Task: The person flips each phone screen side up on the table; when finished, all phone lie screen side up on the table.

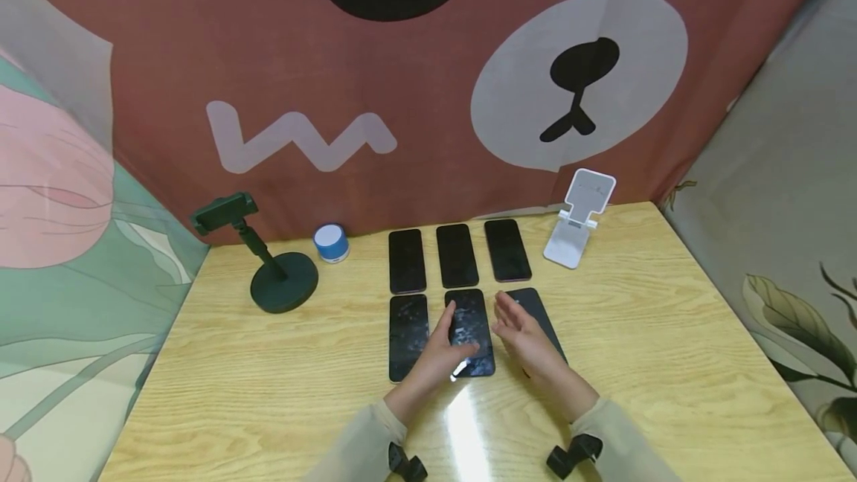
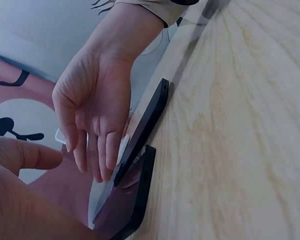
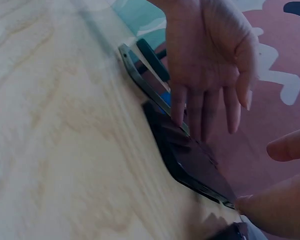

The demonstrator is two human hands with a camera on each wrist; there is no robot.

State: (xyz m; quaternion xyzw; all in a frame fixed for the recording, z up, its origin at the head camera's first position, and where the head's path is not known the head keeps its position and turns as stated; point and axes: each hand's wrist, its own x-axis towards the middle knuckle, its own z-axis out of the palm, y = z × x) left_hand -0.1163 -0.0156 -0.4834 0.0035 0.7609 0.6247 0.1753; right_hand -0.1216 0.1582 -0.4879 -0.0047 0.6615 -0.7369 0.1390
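Note:
Both hands are over the front row of black smartphones in the head view. My left hand (image 1: 438, 358) lies over the left side of the front middle phone (image 1: 474, 318), with thumb and fingers spread. My right hand (image 1: 532, 346) overlaps the front right phone (image 1: 544, 312), its fingers straight and palm turned inward. The two palms face each other; nothing shows between the fingers of either hand. To the left, the front left phone (image 1: 407, 333) lies partly beneath the left wrist. In the right wrist view, the right thumb (image 3: 280, 205) overlaps one phone's corner (image 3: 210, 175).
Behind lies a row of three more phones (image 1: 458, 255). A dark green phone stand (image 1: 284, 283) and a small blue-and-white cylinder (image 1: 331, 242) stand at left. A white folding phone stand (image 1: 569, 242) is at back right, near the printed curtain (image 1: 428, 192). Light glares off the wooden table (image 1: 268, 400).

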